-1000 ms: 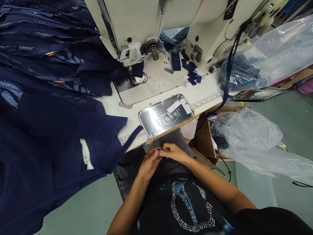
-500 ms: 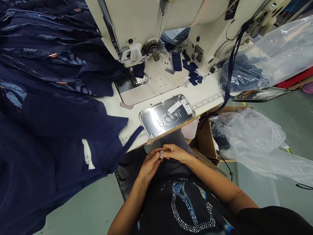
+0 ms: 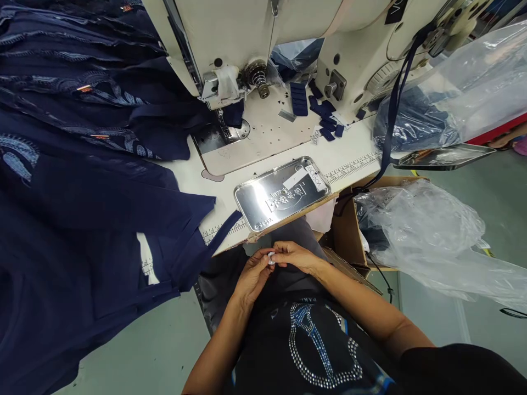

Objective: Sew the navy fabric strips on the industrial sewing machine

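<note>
Over my lap, just below the table's front edge, both hands meet at a small round white-and-silver piece (image 3: 271,258); it is too small to tell its exact kind. My left hand (image 3: 254,274) pinches it from the left between thumb and fingers. From the right, my right hand (image 3: 294,257) closes thumb and fingertips on the same piece. Above the hands, a shiny metal tray (image 3: 263,200) lies on the table, with white printed labels (image 3: 315,178) on it. Beyond that stands a sewing machine (image 3: 230,33), its presser foot (image 3: 223,126) over the needle plate.
Navy garments (image 3: 82,219) are heaped at the left, draped past the table edge. Navy fabric pieces (image 3: 298,100) lie on the machine bed. At right are a cardboard box (image 3: 346,236) with clear plastic bags (image 3: 420,225), a hanging navy strap (image 3: 393,120) and a bagged bundle (image 3: 424,120).
The small round piece has turned slightly between my fingertips and shows more white. My hands stay in nearly the same place; the view has shifted a little.
</note>
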A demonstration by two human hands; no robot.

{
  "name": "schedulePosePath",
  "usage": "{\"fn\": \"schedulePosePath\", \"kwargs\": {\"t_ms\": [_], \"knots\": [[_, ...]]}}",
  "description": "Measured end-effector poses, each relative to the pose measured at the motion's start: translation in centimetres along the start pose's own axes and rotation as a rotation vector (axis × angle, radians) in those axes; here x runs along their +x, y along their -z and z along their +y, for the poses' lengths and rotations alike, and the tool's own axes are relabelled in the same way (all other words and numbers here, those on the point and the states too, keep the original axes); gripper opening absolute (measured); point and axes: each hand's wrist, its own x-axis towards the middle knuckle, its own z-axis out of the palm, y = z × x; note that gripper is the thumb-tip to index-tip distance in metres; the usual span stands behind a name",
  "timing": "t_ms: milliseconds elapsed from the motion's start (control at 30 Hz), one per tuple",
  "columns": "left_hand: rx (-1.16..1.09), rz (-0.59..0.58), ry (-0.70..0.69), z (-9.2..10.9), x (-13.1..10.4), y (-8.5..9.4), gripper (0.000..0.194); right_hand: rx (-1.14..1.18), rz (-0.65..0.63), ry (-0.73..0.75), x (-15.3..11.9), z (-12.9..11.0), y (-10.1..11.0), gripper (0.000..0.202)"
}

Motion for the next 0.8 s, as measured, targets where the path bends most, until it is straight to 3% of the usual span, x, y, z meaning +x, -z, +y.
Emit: {"fn": "schedulePosePath", "kwargs": {"t_ms": [167, 300, 600, 800], "knots": [[0.054, 0.105, -0.118, 0.4, 0.1, 0.2, 0.034, 0.194, 0.127, -0.010, -0.2, 1.1, -0.3, 0.047], [0.142, 0.195, -0.194, 1.1, -0.2, 0.3, 0.033, 0.260, 0.062, -0.073, -0.8, 1.0, -1.0, 0.045], [0.159, 0.129, -0.130, 1.7, -1.0, 0.8, 0.034, 0.205, 0.077, -0.176, -1.5, 0.0, -1.3, 0.043], [0.371, 0.188, -0.245, 1.3, -1.4, 1.2, 0.030, 0.236, 0.029, -0.181, -1.3, 1.4, -2.4, 0.044]]}}
